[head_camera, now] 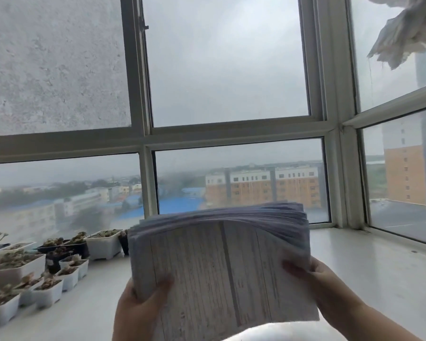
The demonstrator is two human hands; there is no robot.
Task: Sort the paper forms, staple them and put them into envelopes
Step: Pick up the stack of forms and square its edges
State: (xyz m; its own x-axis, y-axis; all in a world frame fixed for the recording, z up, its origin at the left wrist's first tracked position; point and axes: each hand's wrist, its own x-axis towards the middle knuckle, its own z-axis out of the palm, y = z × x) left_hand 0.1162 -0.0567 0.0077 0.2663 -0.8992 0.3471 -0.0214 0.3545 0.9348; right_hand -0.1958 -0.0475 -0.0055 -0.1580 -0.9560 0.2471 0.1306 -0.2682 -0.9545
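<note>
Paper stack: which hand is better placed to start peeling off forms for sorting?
Probably right. The right hand pinches the stack of forms near its right edge, thumb on the top sheet, where the sheets fan loose. The left hand grips the lower left corner and looks to carry the weight.

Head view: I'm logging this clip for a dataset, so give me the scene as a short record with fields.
setting: white windowsill in front of a large window
held item: thick stack of paper forms, raised off the sill, top edge fanned
left hand: grips the stack's lower left edge, thumb on the front sheet
right hand: grips the stack's right edge, thumb on the front sheet
beside: small white planters with plants, on the sill at left
top right: white cloth hanging
stapler, envelopes: none in view
</note>
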